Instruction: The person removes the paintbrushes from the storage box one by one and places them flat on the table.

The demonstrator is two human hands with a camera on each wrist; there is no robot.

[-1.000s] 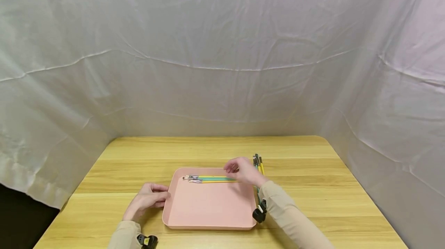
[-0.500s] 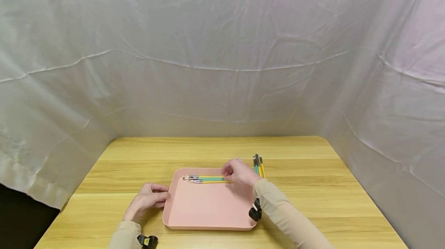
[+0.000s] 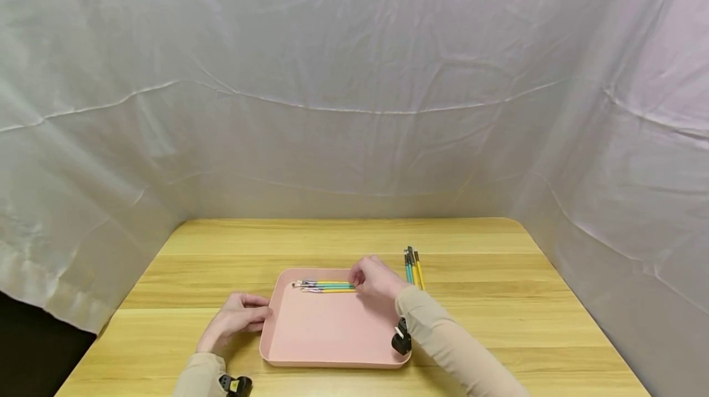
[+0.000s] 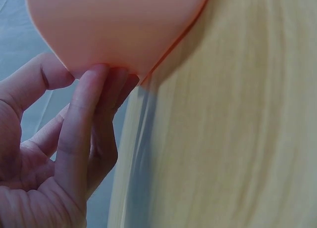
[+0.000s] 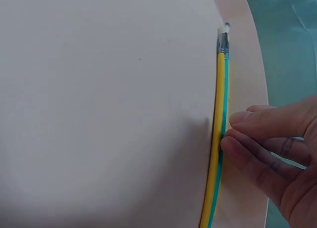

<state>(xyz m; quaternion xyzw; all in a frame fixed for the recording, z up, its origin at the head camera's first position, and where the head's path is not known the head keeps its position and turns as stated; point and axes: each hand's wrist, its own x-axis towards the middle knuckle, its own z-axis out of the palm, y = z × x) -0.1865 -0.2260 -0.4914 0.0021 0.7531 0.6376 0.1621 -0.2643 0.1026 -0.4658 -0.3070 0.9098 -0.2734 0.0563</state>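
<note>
A shallow pink tray (image 3: 335, 329) lies on the wooden table. My left hand (image 3: 235, 317) holds its left wall at the rim; in the left wrist view the fingertips (image 4: 96, 77) lie against the outer wall. Along the far side of the tray, several slim paintbrushes (image 3: 324, 287) with yellow and teal handles lie side by side, bristles to the left. My right hand (image 3: 373, 277) is over their handle ends, hiding them. In the right wrist view its loosely bent fingers (image 5: 237, 151) are beside the teal paintbrush (image 5: 224, 94), apparently touching it, with nothing pinched between them.
More paintbrushes (image 3: 412, 266), yellow and teal with dark heads, lie on the table (image 3: 498, 311) just right of the tray, partly hidden by my right forearm (image 3: 443, 335). Grey cloth (image 3: 354, 138) hangs behind the table and along its sides.
My right hand has moved a little left along the handles and nearer me. More of the paintbrushes beside the tray now shows. The left hand and the tray have hardly moved.
</note>
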